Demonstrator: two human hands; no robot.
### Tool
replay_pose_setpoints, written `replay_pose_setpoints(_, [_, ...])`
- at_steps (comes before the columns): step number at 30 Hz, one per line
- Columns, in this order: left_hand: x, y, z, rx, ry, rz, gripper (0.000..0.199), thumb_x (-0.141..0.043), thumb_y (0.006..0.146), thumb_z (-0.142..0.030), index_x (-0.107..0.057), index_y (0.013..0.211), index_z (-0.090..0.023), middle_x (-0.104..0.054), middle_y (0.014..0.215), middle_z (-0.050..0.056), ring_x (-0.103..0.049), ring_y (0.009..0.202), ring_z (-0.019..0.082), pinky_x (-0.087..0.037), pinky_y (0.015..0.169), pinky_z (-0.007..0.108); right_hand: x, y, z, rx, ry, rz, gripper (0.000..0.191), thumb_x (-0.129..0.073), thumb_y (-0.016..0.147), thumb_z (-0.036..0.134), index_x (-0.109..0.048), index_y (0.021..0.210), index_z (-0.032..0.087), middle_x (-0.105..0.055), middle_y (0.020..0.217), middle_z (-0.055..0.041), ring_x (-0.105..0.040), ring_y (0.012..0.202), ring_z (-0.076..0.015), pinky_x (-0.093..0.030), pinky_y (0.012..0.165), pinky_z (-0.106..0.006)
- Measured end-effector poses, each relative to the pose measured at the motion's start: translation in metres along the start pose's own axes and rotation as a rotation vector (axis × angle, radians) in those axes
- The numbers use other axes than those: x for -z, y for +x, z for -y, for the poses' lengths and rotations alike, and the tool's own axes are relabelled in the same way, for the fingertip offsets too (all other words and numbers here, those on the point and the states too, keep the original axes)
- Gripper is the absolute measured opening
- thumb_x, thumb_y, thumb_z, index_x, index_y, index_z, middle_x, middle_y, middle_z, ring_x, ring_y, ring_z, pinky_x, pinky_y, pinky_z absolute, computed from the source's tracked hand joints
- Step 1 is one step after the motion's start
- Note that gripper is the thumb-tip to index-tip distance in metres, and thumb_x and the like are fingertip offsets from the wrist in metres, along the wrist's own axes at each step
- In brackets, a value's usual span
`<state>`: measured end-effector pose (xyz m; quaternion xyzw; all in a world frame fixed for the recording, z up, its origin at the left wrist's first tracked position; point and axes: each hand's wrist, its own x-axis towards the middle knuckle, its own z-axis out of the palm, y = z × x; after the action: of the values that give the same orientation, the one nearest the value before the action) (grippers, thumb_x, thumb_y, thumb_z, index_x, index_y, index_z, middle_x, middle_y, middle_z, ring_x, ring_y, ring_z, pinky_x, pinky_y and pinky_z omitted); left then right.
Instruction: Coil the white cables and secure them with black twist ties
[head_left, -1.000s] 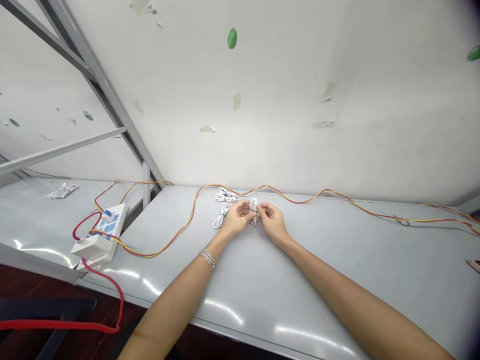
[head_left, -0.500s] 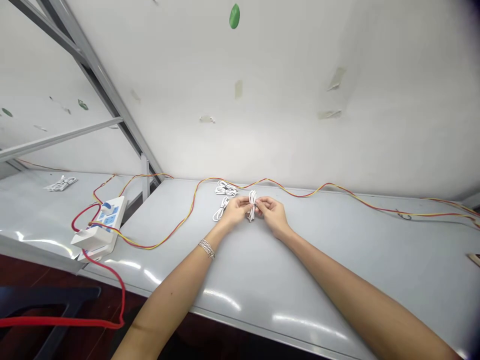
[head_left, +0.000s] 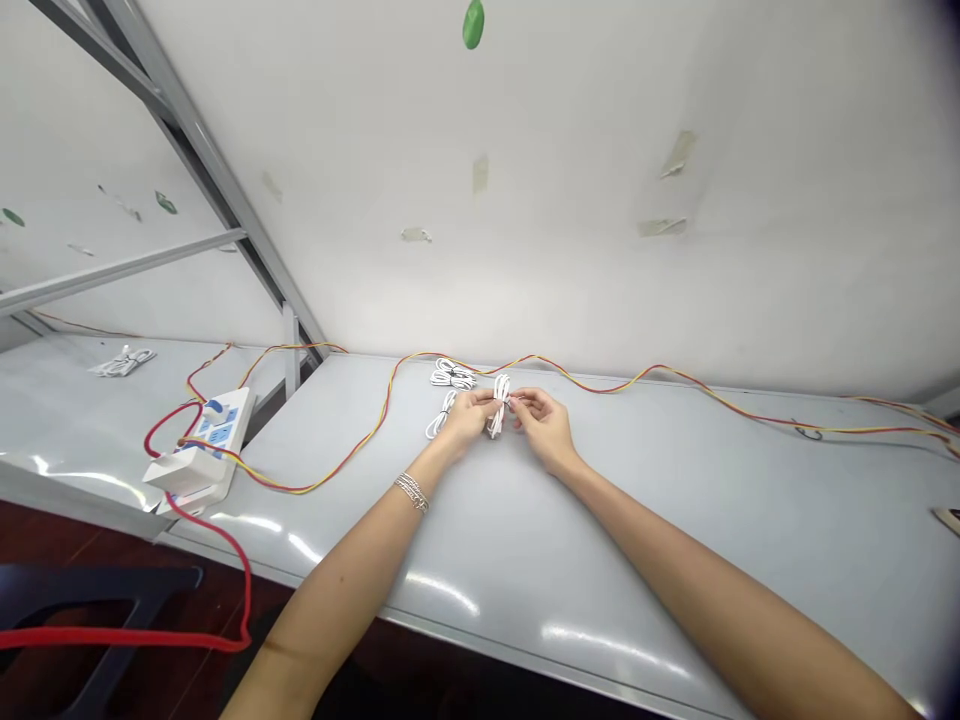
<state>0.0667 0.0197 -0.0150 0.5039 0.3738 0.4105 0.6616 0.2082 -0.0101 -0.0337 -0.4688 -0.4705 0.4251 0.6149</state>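
Head view: left hand and right hand both have fingers closed on a white cable coil, held between them over the tabletop. Two more coils lie just left; red-yellow wire runs behind.

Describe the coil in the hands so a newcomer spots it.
On the grey table, follow the red-and-yellow wire along the wall. Below it sit white coils. Pick the one between the left hand and right hand; the others lie flat.
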Motion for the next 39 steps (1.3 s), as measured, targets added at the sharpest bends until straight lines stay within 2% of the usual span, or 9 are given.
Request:
replay_pose_setpoints(2, [-0.001,0.0,0.0,0.012,0.006,-0.005,0.013,-0.069,0.078,-0.022,-0.067,0.084,-0.011,-0.06,0.063,0.002,-0.053,0.056,0.012,-0.036,0.055,0.026,0.0,0.0,-0.001,-0.013,-0.003,0.011,0.042,-0.077,0.069,0.057,-0.066,0.086,0.02,-0.069,0.081,-0.0058,-0.058,0.061,-0.0162,-0.051,0.059,-0.033])
replay_pose_setpoints(6, [-0.004,-0.001,0.0,0.027,0.013,0.015,0.01,-0.06,0.083,-0.019,-0.065,0.087,-0.012,-0.06,0.061,0.002,-0.053,0.054,0.012,-0.034,0.055,0.026,0.001,0.001,-0.004,-0.013,-0.016,0.043,0.042,-0.077,0.069,0.059,-0.065,0.082,0.02,-0.066,0.074,-0.0038,-0.059,0.06,-0.0168,-0.051,0.06,-0.033])
replay_pose_setpoints(9, [-0.004,-0.001,-0.001,0.024,0.003,0.04,0.007,-0.062,0.078,-0.02,-0.062,0.082,-0.014,-0.058,0.061,0.0,-0.05,0.052,0.01,-0.033,0.053,0.024,0.002,0.001,-0.004,0.027,-0.04,0.044,0.044,-0.075,0.071,0.061,-0.064,0.083,0.021,-0.066,0.076,-0.0034,-0.058,0.061,-0.0164,-0.049,0.058,-0.032])
replay_pose_setpoints(13, [-0.002,-0.002,-0.002,0.025,0.008,0.083,0.013,-0.067,0.073,-0.026,-0.06,0.075,-0.015,-0.054,0.058,-0.002,-0.047,0.05,0.009,-0.031,0.051,0.024,0.002,0.001,-0.005,0.056,-0.074,0.061,0.042,-0.072,0.075,0.06,-0.063,0.084,0.021,-0.065,0.076,-0.0024,-0.057,0.06,-0.016,-0.046,0.058,-0.031])
replay_pose_setpoints(19, [0.002,0.001,0.002,0.044,-0.015,0.125,0.018,-0.071,0.071,-0.028,-0.062,0.078,-0.014,-0.053,0.057,-0.001,-0.047,0.049,0.01,-0.029,0.051,0.024,0.002,0.002,-0.011,0.051,-0.091,0.059,0.042,-0.07,0.077,0.061,-0.06,0.086,0.021,-0.063,0.077,-0.0013,-0.057,0.058,-0.016,-0.047,0.058,-0.033])
replay_pose_setpoints(32, [-0.002,-0.001,-0.002,0.061,-0.204,0.094,0.028,-0.08,0.068,-0.027,-0.064,0.086,-0.012,-0.057,0.068,0.0,-0.052,0.054,0.009,-0.038,0.053,0.023,-0.001,0.001,-0.012,0.02,-0.027,0.04,0.041,-0.071,0.075,0.06,-0.06,0.084,0.022,-0.065,0.069,-0.0023,-0.06,0.059,-0.018,-0.048,0.058,-0.032])
replay_pose_setpoints(39, [-0.002,-0.003,-0.004,0.031,-0.196,0.103,0.02,-0.075,0.074,-0.023,-0.062,0.084,-0.012,-0.055,0.068,0.0,-0.05,0.054,0.009,-0.04,0.055,0.023,-0.003,-0.002,-0.002,0.026,0.0,0.084,0.043,-0.072,0.075,0.063,-0.061,0.081,0.022,-0.068,0.066,-0.0031,-0.063,0.06,-0.019,-0.049,0.059,-0.032])
